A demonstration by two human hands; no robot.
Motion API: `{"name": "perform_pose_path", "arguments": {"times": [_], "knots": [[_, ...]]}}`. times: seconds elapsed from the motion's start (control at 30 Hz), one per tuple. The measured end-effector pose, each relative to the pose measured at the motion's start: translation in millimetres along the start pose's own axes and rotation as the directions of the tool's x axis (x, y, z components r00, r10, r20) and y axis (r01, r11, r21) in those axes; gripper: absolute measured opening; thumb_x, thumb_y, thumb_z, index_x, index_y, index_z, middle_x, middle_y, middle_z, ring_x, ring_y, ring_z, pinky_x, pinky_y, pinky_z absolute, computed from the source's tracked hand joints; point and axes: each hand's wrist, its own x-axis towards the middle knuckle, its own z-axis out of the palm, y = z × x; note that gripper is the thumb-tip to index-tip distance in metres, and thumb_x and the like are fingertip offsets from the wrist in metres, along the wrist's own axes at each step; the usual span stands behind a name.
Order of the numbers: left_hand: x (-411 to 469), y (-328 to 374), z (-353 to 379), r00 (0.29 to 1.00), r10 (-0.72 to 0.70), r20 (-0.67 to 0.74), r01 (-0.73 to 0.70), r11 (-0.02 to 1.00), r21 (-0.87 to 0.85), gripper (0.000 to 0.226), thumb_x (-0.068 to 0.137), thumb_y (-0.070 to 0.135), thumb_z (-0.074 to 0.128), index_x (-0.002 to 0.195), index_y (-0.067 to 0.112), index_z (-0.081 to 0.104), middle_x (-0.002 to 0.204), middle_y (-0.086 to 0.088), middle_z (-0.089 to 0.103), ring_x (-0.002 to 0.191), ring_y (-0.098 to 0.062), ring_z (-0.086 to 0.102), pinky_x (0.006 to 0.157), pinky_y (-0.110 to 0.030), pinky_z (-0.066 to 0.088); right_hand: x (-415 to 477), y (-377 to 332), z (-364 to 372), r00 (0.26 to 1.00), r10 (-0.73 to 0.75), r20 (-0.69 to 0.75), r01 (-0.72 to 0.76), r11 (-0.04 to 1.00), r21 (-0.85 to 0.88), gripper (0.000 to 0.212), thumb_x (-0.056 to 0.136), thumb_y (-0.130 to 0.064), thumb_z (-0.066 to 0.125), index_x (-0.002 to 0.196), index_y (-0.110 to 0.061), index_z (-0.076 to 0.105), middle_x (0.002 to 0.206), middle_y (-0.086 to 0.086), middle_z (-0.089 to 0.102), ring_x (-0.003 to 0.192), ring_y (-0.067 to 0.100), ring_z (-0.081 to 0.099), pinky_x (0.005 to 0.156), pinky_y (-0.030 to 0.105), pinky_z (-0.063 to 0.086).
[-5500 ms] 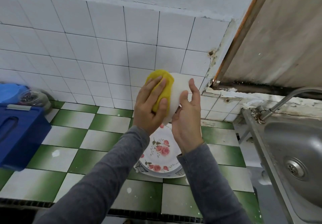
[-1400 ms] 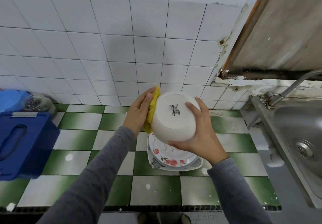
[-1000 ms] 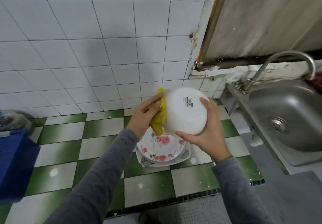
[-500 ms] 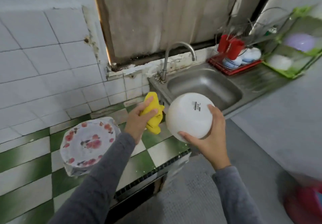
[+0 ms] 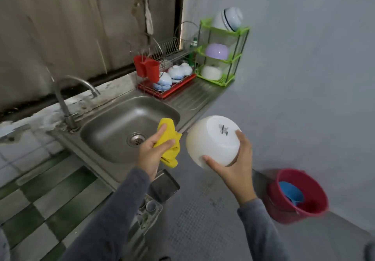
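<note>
My right hand [image 5: 233, 167] grips a white bowl [image 5: 213, 141] by its rim, its underside with a barcode sticker turned toward me. The bowl hangs in the air just right of the steel sink [image 5: 129, 126]. My left hand [image 5: 152, 153] holds a crumpled yellow cloth [image 5: 169, 138] over the sink's front right corner. Cloth and bowl are apart, with a small gap between them.
A curved tap [image 5: 67, 98] stands behind the sink. On the drainboard sit a red dish rack [image 5: 168, 80] with bowls and red cups, and a green tiered shelf [image 5: 221, 51] holding bowls. A red bucket [image 5: 298, 195] stands on the floor at right. The green-and-white tiled counter [image 5: 40, 199] lies left.
The view has swung right from the tiled counter and floral plates to the sink. My left hand took the cloth off the bowl; both hands carried their things rightward.
</note>
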Motion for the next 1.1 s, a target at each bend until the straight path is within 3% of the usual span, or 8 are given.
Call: {"name": "perform_pose_path", "arguments": {"times": [0.27,0.47,0.6,0.73,0.87,0.93,1.03,1.1], "knots": [[132.3,-19.2,68.9,0.997,-0.035,0.063,0.034,0.999,0.008,0.058,0.087,0.002,0.071,0.136,0.031,0.056,0.124,-0.010,0.069,0.096,-0.021,0.063,0.075,-0.035,0.048,111.3,57.7,-3.7,0.994,0.059,-0.089,-0.059,0.998,-0.008,0.111,0.055,-0.065,0.085,0.146,-0.034,0.030,0.140,-0.018,0.033,0.137,0.010,0.036,0.115,0.043,0.036],[225.7,-18.7,120.1,0.999,-0.029,0.037,0.029,0.999,0.014,0.060,0.088,-0.002,0.069,0.142,0.019,0.053,0.090,0.008,0.074,0.080,-0.017,0.057,0.054,-0.027,0.050,203.1,96.4,13.9,0.983,0.130,-0.126,-0.127,0.991,0.034,0.113,0.053,-0.064,0.086,0.146,-0.029,0.032,0.138,-0.014,0.036,0.133,0.009,0.039,0.114,0.041,0.038],[273.5,-27.7,143.4,1.000,-0.021,-0.010,0.022,0.997,0.079,0.060,0.090,0.000,0.068,0.142,0.022,0.052,0.081,0.020,0.072,0.069,-0.004,0.059,0.054,-0.023,0.050,249.9,123.8,29.0,0.978,0.169,-0.125,-0.163,0.985,0.056,0.113,0.052,-0.064,0.085,0.145,-0.030,0.031,0.137,-0.016,0.033,0.133,0.007,0.037,0.113,0.033,0.036],[312.2,-40.9,164.1,0.996,-0.014,-0.085,0.024,0.993,0.112,0.058,0.089,0.004,0.070,0.139,0.031,0.056,0.111,0.017,0.068,0.083,0.004,0.066,0.069,-0.024,0.058,293.0,149.8,46.1,0.975,0.181,-0.127,-0.176,0.983,0.056,0.114,0.053,-0.061,0.088,0.146,-0.027,0.031,0.134,-0.014,0.032,0.127,0.001,0.035,0.105,0.014,0.028],[359.0,-53.4,179.5,0.985,-0.013,-0.169,0.031,0.994,0.108,0.057,0.088,0.005,0.072,0.137,0.030,0.058,0.128,0.009,0.063,0.110,-0.008,0.063,0.094,-0.036,0.056,340.8,181.2,60.2,0.982,0.171,-0.079,-0.168,0.985,0.045,0.111,0.059,-0.043,0.095,0.146,-0.025,0.030,0.137,-0.010,0.030,0.130,0.004,0.031,0.107,0.018,0.027],[382.2,-58.2,185.8,0.977,-0.018,-0.211,0.040,0.994,0.103,0.056,0.087,0.007,0.073,0.135,0.032,0.059,0.126,0.009,0.063,0.109,-0.009,0.063,0.093,-0.037,0.056,368.3,196.4,66.7,0.988,0.151,-0.032,-0.151,0.988,0.020,0.110,0.060,-0.042,0.094,0.147,-0.023,0.030,0.137,-0.010,0.030,0.129,0.005,0.031,0.106,0.019,0.027],[414.1,-63.7,196.9,0.964,-0.016,-0.266,0.043,0.995,0.095,0.058,0.087,0.007,0.073,0.138,0.030,0.057,0.120,0.009,0.064,0.096,0.000,0.062,0.076,-0.023,0.057,410.2,215.9,73.8,0.992,0.118,0.045,-0.119,0.993,0.013,0.110,0.060,-0.045,0.093,0.147,-0.022,0.030,0.135,-0.011,0.029,0.124,0.000,0.029,0.104,0.016,0.026],[433.3,-65.5,202.9,0.953,-0.019,-0.302,0.052,0.993,0.103,0.058,0.087,0.008,0.073,0.137,0.033,0.057,0.123,0.007,0.061,0.098,-0.001,0.060,0.079,-0.026,0.055,435.7,227.1,78.0,0.989,0.106,0.100,-0.108,0.994,0.007,0.111,0.061,-0.047,0.092,0.147,-0.020,0.029,0.135,-0.011,0.028,0.123,-0.001,0.028,0.104,0.018,0.027]]}}
